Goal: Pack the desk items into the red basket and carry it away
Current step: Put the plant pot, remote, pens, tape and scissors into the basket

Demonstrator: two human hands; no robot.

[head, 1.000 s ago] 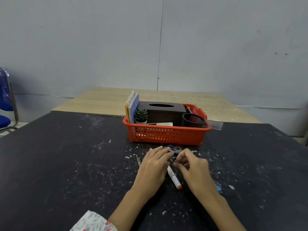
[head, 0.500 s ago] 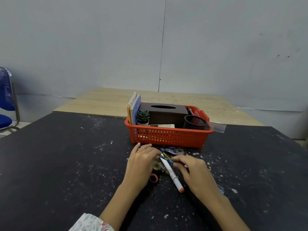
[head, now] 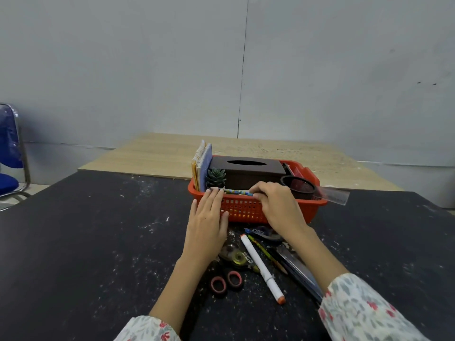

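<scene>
Your right hand (head: 278,203) pinches a patterned pencil (head: 237,192) at the red basket (head: 248,209)'s near rim — long axis 9 to 3, level with it. Left hand (head: 206,217) fingers straight, touching its 9 o'clock end. Black table (head: 86,242) bare toward 9 o'clock.

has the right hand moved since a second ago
Yes. The right hand has gone forward from the pens on the black table to the near rim of the red basket, pinching a patterned pencil.
</scene>
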